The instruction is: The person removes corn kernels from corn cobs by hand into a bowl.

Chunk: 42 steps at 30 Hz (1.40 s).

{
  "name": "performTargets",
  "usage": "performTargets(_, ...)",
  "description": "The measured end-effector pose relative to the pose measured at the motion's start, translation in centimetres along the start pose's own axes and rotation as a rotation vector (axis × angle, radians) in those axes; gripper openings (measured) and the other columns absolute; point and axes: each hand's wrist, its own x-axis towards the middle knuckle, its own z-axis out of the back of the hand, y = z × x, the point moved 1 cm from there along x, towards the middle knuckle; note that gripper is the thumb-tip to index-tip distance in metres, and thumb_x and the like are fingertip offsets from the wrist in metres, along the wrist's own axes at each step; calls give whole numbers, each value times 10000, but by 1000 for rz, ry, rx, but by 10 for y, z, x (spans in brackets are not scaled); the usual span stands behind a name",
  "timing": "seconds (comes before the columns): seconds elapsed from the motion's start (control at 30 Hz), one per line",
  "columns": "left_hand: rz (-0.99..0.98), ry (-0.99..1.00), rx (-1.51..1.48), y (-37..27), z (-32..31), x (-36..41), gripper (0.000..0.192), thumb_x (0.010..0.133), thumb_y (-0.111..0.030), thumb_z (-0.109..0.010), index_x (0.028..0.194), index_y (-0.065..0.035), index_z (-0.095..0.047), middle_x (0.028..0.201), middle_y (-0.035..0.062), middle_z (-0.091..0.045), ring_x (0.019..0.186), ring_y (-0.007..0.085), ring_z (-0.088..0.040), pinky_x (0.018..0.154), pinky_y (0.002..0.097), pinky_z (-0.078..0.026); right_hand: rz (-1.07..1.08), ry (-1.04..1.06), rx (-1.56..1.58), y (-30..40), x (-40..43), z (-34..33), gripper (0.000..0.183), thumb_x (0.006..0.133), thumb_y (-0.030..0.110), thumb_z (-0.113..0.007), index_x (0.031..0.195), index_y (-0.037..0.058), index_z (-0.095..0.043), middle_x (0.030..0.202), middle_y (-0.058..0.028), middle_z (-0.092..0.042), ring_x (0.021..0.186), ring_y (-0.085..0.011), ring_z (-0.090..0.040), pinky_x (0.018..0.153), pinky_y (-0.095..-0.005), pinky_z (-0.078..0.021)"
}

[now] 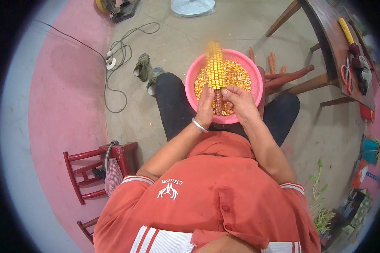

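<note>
A corn cob (215, 69) stands out over a pink plastic basket (258, 85) between my knees. Its far part bears yellow kernels, while the near part is mostly bare and reddish. My left hand (205, 102), with a white bracelet at the wrist, holds the cob's left side. My right hand (240, 101) grips it from the right, thumb at the lower edge of the kernel rows. Loose yellow kernels (237, 74) lie in the basket below.
Bare cobs (271, 63) lie on the floor right of the basket. A wooden table (331, 38) at the right holds another corn cob (345, 30) and red-handled scissors (346, 74). Shoes (142, 67), a cable (126, 47) and a red chair (122, 151) are at the left.
</note>
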Motion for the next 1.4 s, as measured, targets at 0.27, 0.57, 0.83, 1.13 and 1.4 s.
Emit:
performTargets(0.27,333,-44,-462,8,-3,1,446,1027,-348,-292,1298,-26,-438,1179,81,-570,1009,174,-596,902,326,-478,257,-189,-142,1,-7,-3,260,825,81,-694,1040,8,-568,807,-47,-634,749,-143,-611,680,-260,-492)
performTargets(0.57,87,-103,-161,11,-6,-1,441,1031,-363,-301,1150,6,-511,1097,70,-536,977,142,-503,890,294,-414,655,-278,-768,12,-16,-19,331,773,80,-710,1067,24,-569,957,-107,-683,905,-239,-668,801,-342,-501)
performTargets(0.83,-68,-132,202,2,-10,-8,451,1019,-369,-339,1165,43,-449,1033,136,-535,966,184,-495,864,337,-406,747,-364,-894,7,-16,-22,198,787,74,-714,918,13,-579,790,-96,-660,733,-188,-665,666,-309,-519)
performTargets(1.13,-194,-172,409,2,-7,-1,498,1021,-388,-313,1176,61,-462,1071,154,-548,985,201,-516,902,333,-410,535,-353,-700,11,-19,-20,201,762,91,-701,905,35,-570,764,-86,-637,701,-234,-643,670,-352,-510)
performTargets(1.4,71,-109,-168,12,-7,-2,488,1039,-372,-243,1174,24,-495,1086,89,-544,987,164,-503,905,309,-405,699,-318,-675,8,-15,-9,222,804,86,-675,992,11,-584,932,-111,-671,861,-237,-664,786,-347,-511)
